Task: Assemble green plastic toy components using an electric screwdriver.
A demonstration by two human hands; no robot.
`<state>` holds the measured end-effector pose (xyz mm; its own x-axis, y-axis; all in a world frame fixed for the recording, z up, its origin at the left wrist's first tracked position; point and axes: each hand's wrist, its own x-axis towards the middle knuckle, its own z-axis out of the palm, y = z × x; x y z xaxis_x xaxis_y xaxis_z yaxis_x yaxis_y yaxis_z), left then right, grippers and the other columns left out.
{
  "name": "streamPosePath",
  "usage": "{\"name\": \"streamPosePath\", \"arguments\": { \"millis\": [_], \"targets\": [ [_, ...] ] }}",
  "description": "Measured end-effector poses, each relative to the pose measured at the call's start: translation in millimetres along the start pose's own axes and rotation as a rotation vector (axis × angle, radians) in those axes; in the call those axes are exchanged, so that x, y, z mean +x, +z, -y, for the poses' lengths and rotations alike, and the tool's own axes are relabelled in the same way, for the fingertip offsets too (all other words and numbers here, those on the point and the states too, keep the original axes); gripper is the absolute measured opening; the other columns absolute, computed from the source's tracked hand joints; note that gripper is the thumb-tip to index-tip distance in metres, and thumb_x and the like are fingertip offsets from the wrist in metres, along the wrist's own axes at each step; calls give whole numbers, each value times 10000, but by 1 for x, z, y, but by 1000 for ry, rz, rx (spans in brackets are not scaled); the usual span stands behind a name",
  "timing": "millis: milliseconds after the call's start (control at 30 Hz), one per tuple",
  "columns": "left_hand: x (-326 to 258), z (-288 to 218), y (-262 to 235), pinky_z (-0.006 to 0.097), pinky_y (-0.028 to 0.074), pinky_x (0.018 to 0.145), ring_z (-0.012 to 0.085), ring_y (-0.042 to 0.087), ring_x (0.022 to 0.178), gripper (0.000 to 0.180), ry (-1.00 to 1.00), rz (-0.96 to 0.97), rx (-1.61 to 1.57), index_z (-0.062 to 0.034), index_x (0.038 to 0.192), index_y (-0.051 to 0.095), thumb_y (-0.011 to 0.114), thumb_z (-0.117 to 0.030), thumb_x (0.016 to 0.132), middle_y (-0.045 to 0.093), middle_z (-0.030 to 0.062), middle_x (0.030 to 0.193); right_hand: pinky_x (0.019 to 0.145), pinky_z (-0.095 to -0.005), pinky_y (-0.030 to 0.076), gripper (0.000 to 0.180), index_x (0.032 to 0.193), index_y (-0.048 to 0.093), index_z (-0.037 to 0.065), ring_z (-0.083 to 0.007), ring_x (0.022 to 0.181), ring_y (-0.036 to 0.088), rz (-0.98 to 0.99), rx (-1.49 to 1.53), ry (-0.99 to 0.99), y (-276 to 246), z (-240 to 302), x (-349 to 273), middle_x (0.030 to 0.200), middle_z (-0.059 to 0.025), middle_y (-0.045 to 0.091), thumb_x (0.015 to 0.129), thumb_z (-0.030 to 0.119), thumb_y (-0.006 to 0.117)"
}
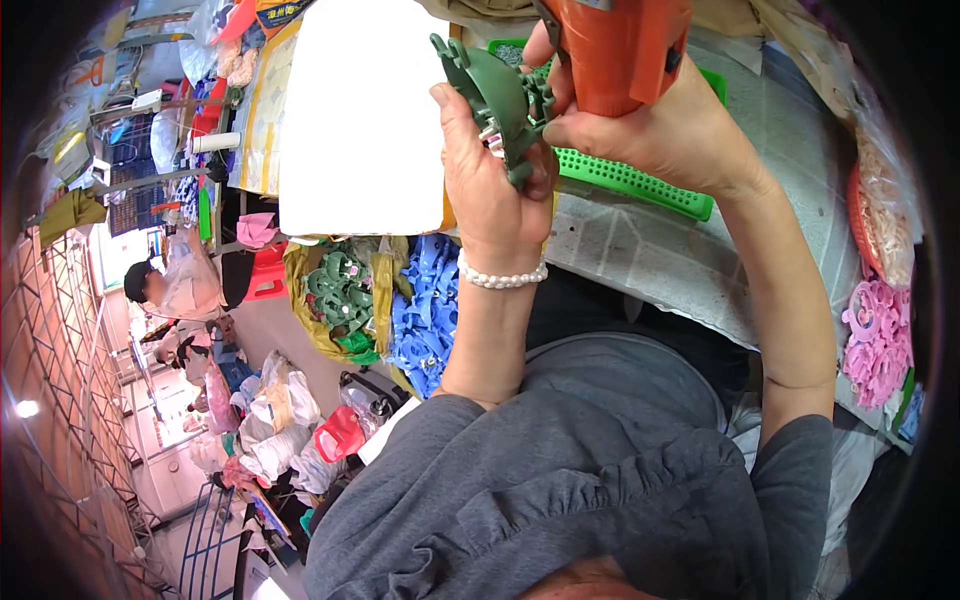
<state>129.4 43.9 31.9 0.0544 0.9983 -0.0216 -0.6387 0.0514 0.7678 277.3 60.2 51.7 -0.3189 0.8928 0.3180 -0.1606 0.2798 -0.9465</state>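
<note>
My left hand [500,195], with a white bead bracelet on its wrist, grips a dark green molded plastic part [492,92]. The part has a rounded shell, knobbed ends and a small silvery and pink piece near my fingers. Close on its right, my right hand [670,140] is closed around an orange hand-held power tool [615,55], whose upper end runs out of the picture. The tool and my fingers hide where its tip is. Behind both hands lies a bright green perforated tray [640,184] holding small grey pieces.
A white board or box top [365,130] stands left of my hands. Below it are a yellow bag [300,300] of green plastic parts and a heap of blue parts [425,310]. Pink parts [878,340] hang at the grey table's [680,265] right edge. Another person [190,285] is far left.
</note>
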Motion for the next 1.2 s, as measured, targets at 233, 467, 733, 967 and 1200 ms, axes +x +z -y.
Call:
{"name": "streamPosePath", "arguments": {
  "millis": [233, 467, 733, 967, 1200],
  "targets": [
    [-4, 7, 10, 195, 358, 369, 114, 449, 398, 340, 66, -326, -142, -60, 923, 544, 392, -362, 959, 641, 100, 820, 683, -214, 459, 392, 1053, 546, 44, -58, 739, 534, 7, 67, 22, 10, -7, -3, 790, 15, 550, 689, -14, 680],
    [-5, -2, -8, 199, 282, 319, 106, 391, 354, 315, 36, -120, 12, -65, 985, 536, 378, -337, 968, 625, 102, 731, 679, -212, 460, 416, 1073, 531, 36, -57, 747, 531, 2, 6, -17, 9, -9, -1, 807, 10, 553, 688, -6, 683],
    [-12, 3, -7, 232, 236, 320, 108, 317, 344, 272, -97, -41, -57, -48, 1148, 495, 359, -175, 948, 391, 23, 469, 708, -252, 506, 358, 997, 538, 4, -110, 765, 613, 180, 483, -771, -18, -36, 31, 825, -47, 620, 701, 45, 735],
    [-16, -2, -2, 189, 249, 324, 72, 353, 370, 444, -88, 95, -166, -42, 1251, 436, 312, -372, 983, 486, 22, 590, 715, -251, 506, 406, 1043, 512, -1, -101, 799, 598, 117, 180, 185, -11, 16, 10, 847, -37, 610, 694, -2, 718],
    [-15, 0, 9, 118, 271, 336, 5, 346, 405, 546, -119, 35, -113, -59, 1333, 391, 369, -454, 956, 519, -61, 710, 722, -211, 468, 372, 1080, 535, 8, -59, 798, 547, 60, 65, 23, 2, -4, 1, 861, -7, 572, 718, -51, 601]
  ]
}}
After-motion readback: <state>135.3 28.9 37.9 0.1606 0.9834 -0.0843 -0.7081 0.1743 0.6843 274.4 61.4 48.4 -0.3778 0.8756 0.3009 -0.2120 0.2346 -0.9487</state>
